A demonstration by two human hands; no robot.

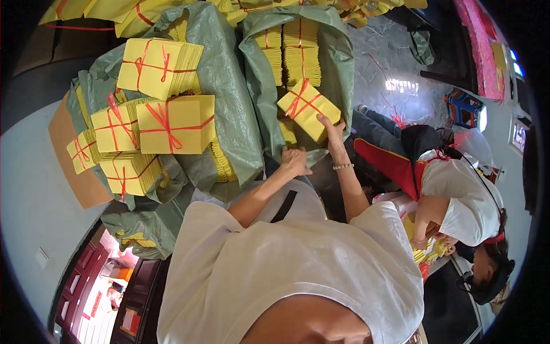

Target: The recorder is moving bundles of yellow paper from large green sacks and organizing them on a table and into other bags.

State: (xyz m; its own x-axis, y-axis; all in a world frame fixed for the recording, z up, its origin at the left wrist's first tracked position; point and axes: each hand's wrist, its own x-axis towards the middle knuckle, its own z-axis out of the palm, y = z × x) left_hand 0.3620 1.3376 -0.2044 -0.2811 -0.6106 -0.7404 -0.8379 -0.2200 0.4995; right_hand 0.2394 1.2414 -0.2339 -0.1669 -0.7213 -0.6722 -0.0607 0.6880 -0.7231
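Observation:
My right hand (334, 133), a beaded bracelet on its wrist, grips a tilted bundle of yellow paper (310, 108) bound crosswise with red ribbon. The bundle is over the mouth of an open green woven sack (256, 74). Inside that sack, stacked yellow bundles (301, 54) stand in rows at the far end, with more yellow paper partly hidden under the held bundle. At the sack's near edge, my left hand (295, 161) is closed with curled fingers on the rim of the sack.
Left of the sack, another full green sack (220, 86) has several ribbon-tied yellow bundles (176, 124) piled on and beside it. Yellow paper (154, 14) lies along the far edge. To the right, a co-worker in a white shirt (458, 192) bends over yellow papers. A blue stool (462, 109) stands beyond.

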